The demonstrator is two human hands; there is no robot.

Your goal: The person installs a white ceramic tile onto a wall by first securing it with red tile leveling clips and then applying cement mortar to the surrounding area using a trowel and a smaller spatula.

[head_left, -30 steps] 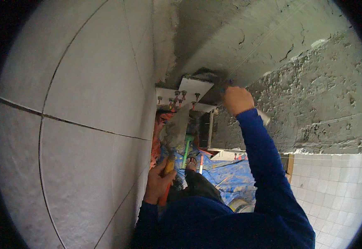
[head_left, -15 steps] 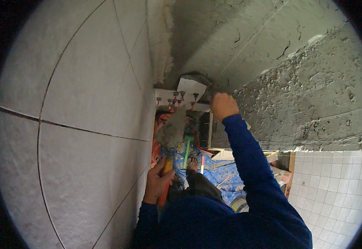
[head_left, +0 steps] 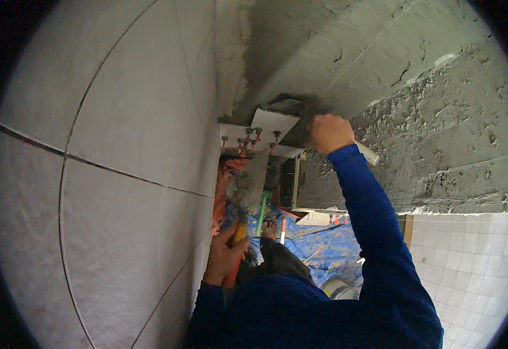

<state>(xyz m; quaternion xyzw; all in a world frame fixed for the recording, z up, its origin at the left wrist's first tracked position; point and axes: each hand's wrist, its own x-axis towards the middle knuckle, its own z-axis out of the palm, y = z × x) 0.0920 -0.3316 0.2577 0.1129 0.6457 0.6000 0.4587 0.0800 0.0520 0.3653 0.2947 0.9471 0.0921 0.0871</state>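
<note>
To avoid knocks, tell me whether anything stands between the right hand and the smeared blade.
Seen from above, a white tile strip shows between the right hand and the smeared blade; I cannot tell if it blocks the path.

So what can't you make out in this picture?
All in the head view:
Right hand's fingertips: hidden behind the hand.
Far end of the pale handle in that grip: lost in dark blur.
Middle of the orange-yellow handle: covered by the left hand.
Bucket's lower part: behind the blue top.
Red-stemmed fittings: too small for detail.
Grey tiled wall: cut off by the fisheye rim.
</note>
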